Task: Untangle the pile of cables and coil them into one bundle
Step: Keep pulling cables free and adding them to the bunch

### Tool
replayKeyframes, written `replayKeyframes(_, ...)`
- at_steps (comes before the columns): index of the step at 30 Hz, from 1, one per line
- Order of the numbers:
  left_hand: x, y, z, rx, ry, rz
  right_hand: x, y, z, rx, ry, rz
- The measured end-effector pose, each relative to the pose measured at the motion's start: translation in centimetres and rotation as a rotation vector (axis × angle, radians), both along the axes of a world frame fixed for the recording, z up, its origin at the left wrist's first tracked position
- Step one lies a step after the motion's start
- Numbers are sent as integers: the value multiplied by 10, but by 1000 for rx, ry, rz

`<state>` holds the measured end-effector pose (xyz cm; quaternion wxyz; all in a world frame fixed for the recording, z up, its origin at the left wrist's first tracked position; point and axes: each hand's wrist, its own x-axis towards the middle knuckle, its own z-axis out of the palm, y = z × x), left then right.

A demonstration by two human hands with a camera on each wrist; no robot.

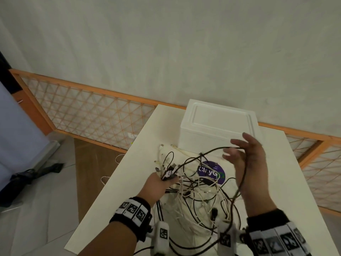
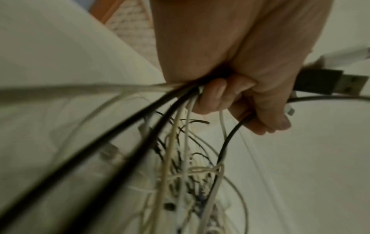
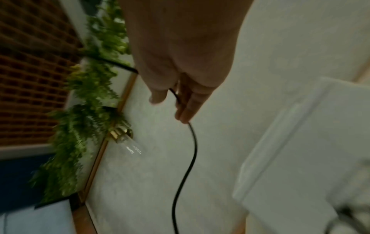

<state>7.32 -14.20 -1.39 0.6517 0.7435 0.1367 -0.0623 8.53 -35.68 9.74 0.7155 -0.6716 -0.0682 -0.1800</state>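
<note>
A tangled pile of black and white cables (image 1: 199, 193) lies on a white cloth bag (image 1: 190, 224) on the table. My left hand (image 1: 166, 179) grips a bunch of cable ends at the pile's left side. In the left wrist view the fingers (image 2: 230, 98) curl round several cables (image 2: 176, 142), and a black USB plug (image 2: 330, 83) sticks out past them. My right hand (image 1: 234, 146) is raised above the pile with its fingers spread. One black cable (image 1: 212, 150) is draped over it and runs down to the pile. In the right wrist view this cable (image 3: 192, 150) passes between thumb and straight fingers (image 3: 186, 110).
A white foam box (image 1: 217, 126) stands at the far end of the white table (image 1: 276, 182), just behind my right hand. The bag bears a purple logo (image 1: 212, 172). A wooden lattice fence (image 1: 92, 111) runs along the wall. The table's left edge drops to the floor.
</note>
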Motion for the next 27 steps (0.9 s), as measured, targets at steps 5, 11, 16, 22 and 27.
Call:
replayKeyframes(5, 7, -9, 23, -343, -45, 93, 4, 26, -47, -195, 409, 155)
replayKeyframes(11, 7, -23, 46, -523, -105, 46, -1, 54, -66, -583, 337, 359)
replayKeyframes(16, 12, -23, 33, -516, -117, -41, 5, 57, -36, -552, 238, 334)
replayKeyframes(22, 19, -31, 45, -475, -161, -23, 8, 53, -25, -251, 212, 286)
replayKeyframes(27, 29, -42, 40, -574, -190, 55, 7, 46, -14, -129, 161, 241)
